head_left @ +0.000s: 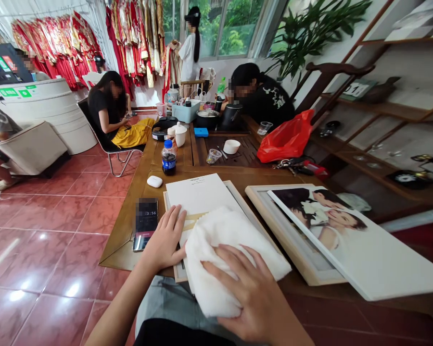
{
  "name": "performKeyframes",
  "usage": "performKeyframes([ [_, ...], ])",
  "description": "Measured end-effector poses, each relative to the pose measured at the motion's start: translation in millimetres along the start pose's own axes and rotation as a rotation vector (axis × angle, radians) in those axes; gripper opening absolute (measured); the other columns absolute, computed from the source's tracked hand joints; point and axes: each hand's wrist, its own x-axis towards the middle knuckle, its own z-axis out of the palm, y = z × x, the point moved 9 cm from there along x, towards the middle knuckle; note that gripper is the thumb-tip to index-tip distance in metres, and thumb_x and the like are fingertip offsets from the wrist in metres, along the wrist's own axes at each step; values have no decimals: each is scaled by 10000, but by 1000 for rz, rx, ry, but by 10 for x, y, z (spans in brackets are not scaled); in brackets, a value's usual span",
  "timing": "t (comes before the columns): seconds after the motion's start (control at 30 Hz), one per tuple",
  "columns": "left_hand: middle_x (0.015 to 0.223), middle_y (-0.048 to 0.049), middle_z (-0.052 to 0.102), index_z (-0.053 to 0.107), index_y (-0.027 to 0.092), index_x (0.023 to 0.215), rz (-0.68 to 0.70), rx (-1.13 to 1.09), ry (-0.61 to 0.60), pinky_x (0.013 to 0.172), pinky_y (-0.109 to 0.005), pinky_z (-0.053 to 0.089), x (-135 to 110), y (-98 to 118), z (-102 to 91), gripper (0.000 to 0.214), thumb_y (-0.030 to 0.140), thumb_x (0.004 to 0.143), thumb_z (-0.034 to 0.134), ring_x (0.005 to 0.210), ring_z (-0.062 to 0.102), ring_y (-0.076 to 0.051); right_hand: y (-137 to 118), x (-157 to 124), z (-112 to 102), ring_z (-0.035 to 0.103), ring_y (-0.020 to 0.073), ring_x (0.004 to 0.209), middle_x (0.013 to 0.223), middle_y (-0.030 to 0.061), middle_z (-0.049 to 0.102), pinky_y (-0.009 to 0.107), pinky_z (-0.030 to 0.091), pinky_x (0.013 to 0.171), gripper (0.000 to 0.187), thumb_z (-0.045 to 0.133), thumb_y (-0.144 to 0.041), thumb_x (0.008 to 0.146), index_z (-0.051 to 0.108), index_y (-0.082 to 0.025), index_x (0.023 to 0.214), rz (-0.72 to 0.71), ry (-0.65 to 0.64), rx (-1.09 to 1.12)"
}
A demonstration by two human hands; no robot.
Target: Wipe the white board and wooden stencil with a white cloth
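My left hand (169, 238) rests on the left edge of a white photo panel (205, 188), fingers stretched out and slightly apart. The panel lies on a light wooden frame (181, 273) at the table's near edge. My right hand (250, 293) presses on a bunched white cloth (212, 226), its fingers curved over the folds. The cloth covers the near part of the panel and hides what lies beneath. To the right, a wedding photo panel (341, 230) sits askew on a second wooden frame (288, 226).
Left of my left hand lies a phone (145, 223), with a white earbud case (154, 181) and a dark drink bottle (169, 158) beyond. Farther back are a white bowl (231, 146), a red plastic bag (286, 139) and keys (290, 165). Several people are around the room.
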Motion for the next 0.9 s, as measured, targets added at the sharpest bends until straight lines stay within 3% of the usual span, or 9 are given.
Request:
performKeyframes([
  [0.1, 1649, -256, 234, 227, 60, 1584, -11, 18, 7, 1235, -571, 250, 2, 2, -10, 752, 439, 974, 452, 1557, 172, -397, 249, -34, -91, 554, 361, 1144, 1268, 170, 583, 520, 344, 987, 603, 638, -406, 739, 591, -194, 1301, 72, 73, -58],
  [0.27, 1648, -237, 257, 230, 94, 1589, -11, 10, 31, 1230, -573, 262, 4, 15, -26, 735, 420, 974, 465, 1555, 186, -389, 881, -59, -216, 575, 331, 1145, 1286, 158, 569, 453, 455, 916, 516, 524, -435, 902, 562, -193, 1356, 248, 189, -66],
  [0.4, 1653, -236, 246, 226, 94, 1592, -12, 7, 34, 1230, -573, 262, 1, 2, -14, 743, 425, 973, 468, 1556, 180, -390, 1139, 137, 28, 568, 347, 1198, 1335, 150, 587, 496, 459, 959, 504, 575, -446, 890, 608, -236, 1347, 299, -4, -66],
  [0.57, 1656, -232, 242, 219, 99, 1593, 0, 7, 36, 1229, -576, 256, 1, 13, -6, 747, 434, 973, 469, 1557, 175, -389, 1028, 385, 319, 488, 405, 1294, 1418, 213, 536, 604, 397, 1017, 635, 671, -487, 845, 582, -230, 1419, 230, -250, -51],
  [0.77, 1627, -250, 281, 275, 70, 1561, 35, 4, 49, 1231, -576, 255, 13, 47, -38, 728, 440, 966, 471, 1552, 176, -402, 673, 618, 455, 446, 399, 1328, 1485, 224, 476, 615, 320, 1085, 752, 722, -521, 814, 523, -236, 1481, 94, -395, 88],
  [0.9, 1605, -244, 325, 290, 82, 1557, 56, -4, 49, 1231, -589, 253, 13, 64, -49, 741, 478, 960, 479, 1548, 183, -407, 624, 686, 494, 437, 397, 1349, 1497, 212, 473, 620, 314, 1086, 749, 719, -541, 812, 519, -266, 1479, 56, -425, 116],
])
